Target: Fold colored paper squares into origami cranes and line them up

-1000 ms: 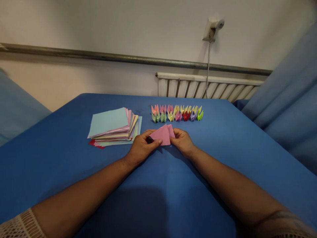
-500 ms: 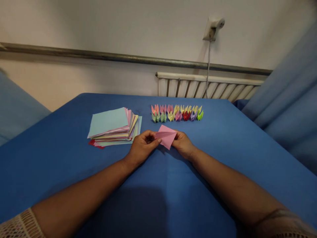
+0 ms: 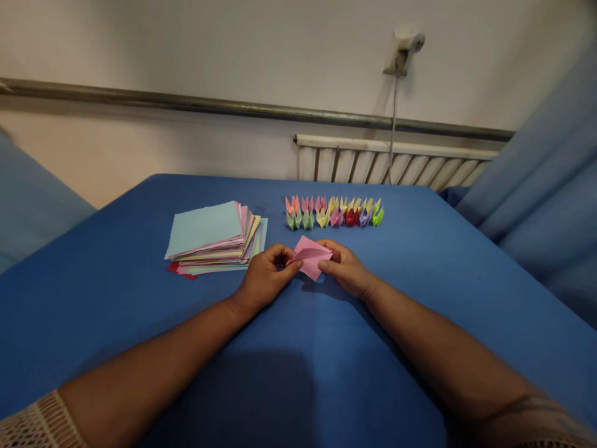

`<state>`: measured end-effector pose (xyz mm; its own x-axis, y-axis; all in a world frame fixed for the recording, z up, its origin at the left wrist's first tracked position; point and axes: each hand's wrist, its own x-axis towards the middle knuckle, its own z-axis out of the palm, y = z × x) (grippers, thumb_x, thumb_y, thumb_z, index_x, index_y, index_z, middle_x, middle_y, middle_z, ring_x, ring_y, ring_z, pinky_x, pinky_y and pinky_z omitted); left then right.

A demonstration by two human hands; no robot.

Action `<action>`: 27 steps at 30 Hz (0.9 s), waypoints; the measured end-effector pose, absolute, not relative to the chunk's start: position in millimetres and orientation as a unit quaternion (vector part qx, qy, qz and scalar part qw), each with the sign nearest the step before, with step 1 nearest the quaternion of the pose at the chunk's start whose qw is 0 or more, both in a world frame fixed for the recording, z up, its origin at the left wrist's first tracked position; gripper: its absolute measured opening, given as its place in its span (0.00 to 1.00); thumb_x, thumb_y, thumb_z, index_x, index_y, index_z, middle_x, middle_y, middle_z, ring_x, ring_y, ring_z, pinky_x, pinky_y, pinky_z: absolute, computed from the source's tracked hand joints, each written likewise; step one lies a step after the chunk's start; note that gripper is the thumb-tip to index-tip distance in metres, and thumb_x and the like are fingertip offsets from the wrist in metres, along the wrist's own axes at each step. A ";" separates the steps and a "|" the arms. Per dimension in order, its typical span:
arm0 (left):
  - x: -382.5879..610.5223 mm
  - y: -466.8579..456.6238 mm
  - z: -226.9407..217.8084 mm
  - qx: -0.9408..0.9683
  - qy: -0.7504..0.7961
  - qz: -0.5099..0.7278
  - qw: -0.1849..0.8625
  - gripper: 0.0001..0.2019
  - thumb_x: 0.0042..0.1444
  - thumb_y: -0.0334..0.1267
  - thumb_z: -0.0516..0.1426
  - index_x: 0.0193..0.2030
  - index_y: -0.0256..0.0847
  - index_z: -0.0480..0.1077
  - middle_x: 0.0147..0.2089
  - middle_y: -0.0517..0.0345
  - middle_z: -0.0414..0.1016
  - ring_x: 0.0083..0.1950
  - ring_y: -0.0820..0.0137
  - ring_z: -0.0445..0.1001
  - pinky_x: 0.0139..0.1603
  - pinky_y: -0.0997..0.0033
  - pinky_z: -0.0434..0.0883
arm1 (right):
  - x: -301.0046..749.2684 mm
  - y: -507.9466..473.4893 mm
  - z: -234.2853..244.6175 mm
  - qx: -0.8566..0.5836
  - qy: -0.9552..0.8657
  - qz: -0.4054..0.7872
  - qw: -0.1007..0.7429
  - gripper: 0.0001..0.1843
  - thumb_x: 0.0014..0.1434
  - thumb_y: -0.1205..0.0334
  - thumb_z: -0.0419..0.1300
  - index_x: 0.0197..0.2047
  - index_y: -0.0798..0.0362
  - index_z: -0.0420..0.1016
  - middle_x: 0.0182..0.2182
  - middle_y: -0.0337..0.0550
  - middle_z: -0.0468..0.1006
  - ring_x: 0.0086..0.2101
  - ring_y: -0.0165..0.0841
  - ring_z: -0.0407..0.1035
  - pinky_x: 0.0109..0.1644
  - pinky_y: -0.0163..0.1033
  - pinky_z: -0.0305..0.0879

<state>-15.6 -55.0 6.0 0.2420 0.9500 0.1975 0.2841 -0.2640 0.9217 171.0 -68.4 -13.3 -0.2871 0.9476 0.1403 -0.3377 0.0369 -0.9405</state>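
Note:
Between my two hands a folded piece of pink origami paper (image 3: 310, 254) is held up just above the blue cloth, a crease running across its middle. My left hand (image 3: 270, 269) pinches its left corner, thumb on the near side. At the right corner my right hand (image 3: 346, 269) grips the paper, its thumb lying over the front and the other fingers behind. Two rows of small folded paper cranes (image 3: 336, 218) in pink, yellow, green, red and purple stand beyond my hands.
A stack of coloured paper sheets (image 3: 208, 230), light blue on top, lies left of my hands. The blue-covered table (image 3: 298, 373) reaches back to a white radiator (image 3: 364, 162) and a wall pipe (image 3: 233, 107). Blue curtains (image 3: 550, 168) hang at the sides.
My right thumb has come round from behind onto the front of the pink paper. The left hand keeps its pinch, and the paper has tilted slightly.

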 end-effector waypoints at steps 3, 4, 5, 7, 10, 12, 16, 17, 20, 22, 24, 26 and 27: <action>-14.6 -56.4 7.1 0.667 0.439 0.422 0.430 0.13 0.47 0.42 0.64 0.35 0.39 0.68 0.31 0.62 0.72 0.32 0.73 0.71 0.36 0.72 0.69 | 166.4 -66.9 -14.0 -0.374 -0.513 0.558 0.534 0.17 0.44 0.51 0.70 0.31 0.53 0.73 0.25 0.34 0.71 0.26 0.26 0.63 0.32 0.33 0.61; -14.0 -56.7 7.7 0.650 0.432 0.429 0.454 0.15 0.47 0.42 0.64 0.38 0.39 0.68 0.32 0.61 0.73 0.33 0.72 0.73 0.37 0.71 0.69 | 165.6 -66.1 -14.7 -0.394 -0.515 0.537 0.539 0.17 0.44 0.50 0.70 0.28 0.54 0.72 0.22 0.33 0.69 0.24 0.25 0.61 0.30 0.33 0.60; -13.4 -56.9 8.4 0.631 0.426 0.434 0.482 0.18 0.47 0.42 0.64 0.42 0.38 0.67 0.33 0.60 0.74 0.34 0.71 0.74 0.38 0.70 0.70 | 165.2 -65.4 -15.4 -0.408 -0.519 0.520 0.542 0.18 0.44 0.49 0.69 0.26 0.54 0.71 0.21 0.33 0.68 0.23 0.25 0.60 0.29 0.33 0.58; -12.5 -56.8 9.7 0.597 0.424 0.435 0.524 0.20 0.47 0.43 0.64 0.45 0.37 0.67 0.34 0.57 0.76 0.35 0.70 0.75 0.38 0.69 0.71 | 165.5 -64.2 -16.7 -0.422 -0.531 0.498 0.540 0.18 0.45 0.48 0.68 0.24 0.54 0.69 0.20 0.33 0.66 0.22 0.25 0.59 0.28 0.33 0.56; -13.2 -54.7 10.0 0.590 0.442 0.425 0.525 0.15 0.47 0.44 0.64 0.36 0.36 0.71 0.32 0.58 0.75 0.33 0.72 0.73 0.36 0.72 0.70 | 166.7 -62.8 -17.7 -0.432 -0.552 0.479 0.528 0.19 0.46 0.48 0.67 0.22 0.54 0.69 0.19 0.33 0.67 0.21 0.24 0.58 0.26 0.33 0.55; -14.9 -52.3 9.1 0.596 0.452 0.431 0.504 0.13 0.47 0.45 0.64 0.31 0.36 0.72 0.29 0.61 0.73 0.30 0.74 0.70 0.35 0.73 0.68 | 167.2 -61.7 -17.9 -0.440 -0.550 0.493 0.511 0.19 0.48 0.46 0.65 0.23 0.54 0.70 0.17 0.34 0.68 0.19 0.24 0.59 0.24 0.32 0.55; -17.2 -48.0 7.7 0.601 0.465 0.442 0.477 0.13 0.48 0.46 0.63 0.30 0.37 0.72 0.26 0.62 0.71 0.28 0.75 0.67 0.32 0.74 0.65 | 167.6 -59.5 -18.2 -0.449 -0.531 0.533 0.482 0.20 0.50 0.44 0.62 0.26 0.54 0.71 0.14 0.35 0.70 0.15 0.24 0.60 0.21 0.32 0.55; -17.1 -47.7 7.9 0.601 0.468 0.441 0.475 0.13 0.48 0.46 0.63 0.30 0.36 0.72 0.26 0.62 0.71 0.28 0.75 0.67 0.32 0.74 0.65 | 167.7 -59.2 -18.4 -0.450 -0.532 0.534 0.480 0.20 0.50 0.44 0.62 0.26 0.54 0.71 0.14 0.35 0.70 0.15 0.24 0.60 0.21 0.31 0.55; -15.8 -48.2 9.6 0.598 0.470 0.440 0.477 0.12 0.48 0.45 0.63 0.29 0.36 0.72 0.25 0.62 0.71 0.27 0.75 0.66 0.31 0.74 0.64 | 168.2 -58.8 -19.5 -0.449 -0.535 0.535 0.475 0.19 0.50 0.45 0.63 0.25 0.54 0.70 0.14 0.35 0.70 0.15 0.24 0.61 0.21 0.31 0.56; -14.8 -48.4 10.6 0.592 0.473 0.440 0.482 0.12 0.47 0.44 0.63 0.29 0.36 0.73 0.25 0.62 0.72 0.27 0.75 0.67 0.30 0.74 0.65 | 168.8 -58.5 -20.3 -0.444 -0.536 0.539 0.474 0.19 0.51 0.45 0.62 0.26 0.54 0.70 0.14 0.34 0.70 0.15 0.24 0.62 0.21 0.31 0.56; -14.3 -47.3 10.3 0.581 0.475 0.442 0.492 0.12 0.47 0.44 0.63 0.31 0.36 0.74 0.26 0.61 0.73 0.27 0.75 0.68 0.31 0.74 0.67 | 169.9 -57.8 -20.8 -0.433 -0.536 0.549 0.472 0.19 0.52 0.45 0.61 0.27 0.54 0.70 0.15 0.35 0.71 0.15 0.24 0.63 0.21 0.31 0.56; -14.5 -44.7 8.3 0.565 0.473 0.449 0.505 0.14 0.46 0.43 0.64 0.36 0.35 0.74 0.27 0.60 0.74 0.27 0.75 0.69 0.31 0.73 0.69 | 171.2 -56.5 -21.4 -0.427 -0.534 0.558 0.471 0.18 0.53 0.46 0.59 0.28 0.54 0.69 0.17 0.36 0.74 0.15 0.24 0.64 0.20 0.30 0.55; -14.9 -43.0 6.7 0.558 0.473 0.453 0.509 0.15 0.45 0.42 0.64 0.37 0.35 0.74 0.28 0.60 0.74 0.27 0.75 0.70 0.31 0.73 0.69 | 171.8 -55.6 -21.8 -0.428 -0.532 0.560 0.469 0.16 0.53 0.48 0.59 0.28 0.54 0.69 0.18 0.37 0.75 0.16 0.24 0.65 0.20 0.30 0.54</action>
